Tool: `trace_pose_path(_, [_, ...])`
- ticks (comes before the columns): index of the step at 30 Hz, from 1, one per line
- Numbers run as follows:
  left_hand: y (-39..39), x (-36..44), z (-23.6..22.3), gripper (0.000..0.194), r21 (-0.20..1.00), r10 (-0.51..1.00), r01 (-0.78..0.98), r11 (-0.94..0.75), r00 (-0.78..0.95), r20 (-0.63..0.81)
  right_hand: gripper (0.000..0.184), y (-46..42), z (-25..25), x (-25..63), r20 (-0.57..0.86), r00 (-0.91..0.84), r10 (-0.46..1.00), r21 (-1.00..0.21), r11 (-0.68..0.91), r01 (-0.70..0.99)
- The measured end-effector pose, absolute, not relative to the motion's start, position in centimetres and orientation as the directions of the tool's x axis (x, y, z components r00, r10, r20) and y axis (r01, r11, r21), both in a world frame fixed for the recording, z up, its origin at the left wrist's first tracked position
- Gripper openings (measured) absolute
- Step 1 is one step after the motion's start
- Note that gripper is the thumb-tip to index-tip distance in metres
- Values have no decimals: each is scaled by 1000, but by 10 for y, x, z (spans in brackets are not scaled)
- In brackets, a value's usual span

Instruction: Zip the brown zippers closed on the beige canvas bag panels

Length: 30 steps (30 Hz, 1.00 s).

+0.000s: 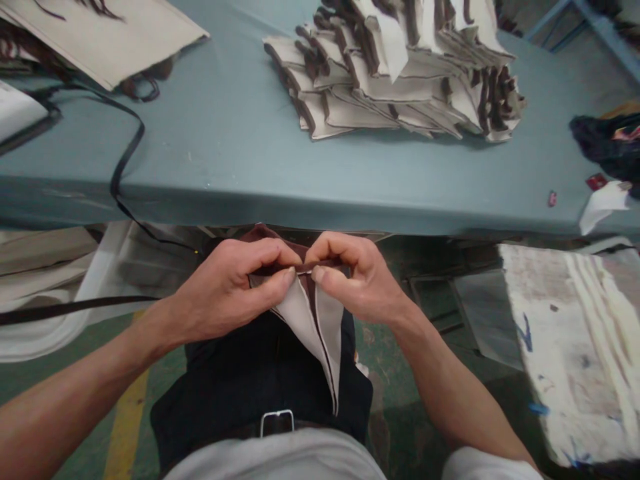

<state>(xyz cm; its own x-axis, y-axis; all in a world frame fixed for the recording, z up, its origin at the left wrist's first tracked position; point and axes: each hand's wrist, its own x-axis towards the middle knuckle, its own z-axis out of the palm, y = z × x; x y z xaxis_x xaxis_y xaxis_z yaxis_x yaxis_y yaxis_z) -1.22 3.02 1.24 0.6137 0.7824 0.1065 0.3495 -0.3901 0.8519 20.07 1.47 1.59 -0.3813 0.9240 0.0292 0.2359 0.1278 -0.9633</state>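
Observation:
Both hands pinch the edge of a beige fabric piece point(313, 313) with dark brown trim, just in front of the table. My left hand point(240, 280) has its thumb and index finger closed on the brown edge. Close beside it, my right hand point(350, 273) grips the same edge between thumb and fingers. Below the fingers the piece hangs folded to a point over my lap. Some brown material shows behind the fingertips.
A blue-green table point(225, 147) carries a heap of beige, brown-edged pieces point(390, 93) and a flat beige panel point(115, 40). A dark cord point(125, 160) trails over its edge. A white bin point(95, 293) stands left; a stained white board point(565, 347) is at right.

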Motion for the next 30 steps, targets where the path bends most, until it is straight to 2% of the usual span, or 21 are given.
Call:
trace_pose_path(4, [26,-4,14,10,883,855,383,-271,517,38,7,12,17,196,36,-373,927,-918,178,355])
trace_pose_path(9, [24,-1,9,6,944,880,312,-112,472,-52,6,9,13,194,123,-343,931,-872,266,412])
trace_pose_path(16, [33,-14,11,24,929,796,328,-172,601,-65,6,8,14,200,111,-335,936,-828,273,489])
trace_pose_path(30, [30,-8,12,23,913,835,365,-182,548,-52,6,7,15,197,146,-348,926,-790,322,522])
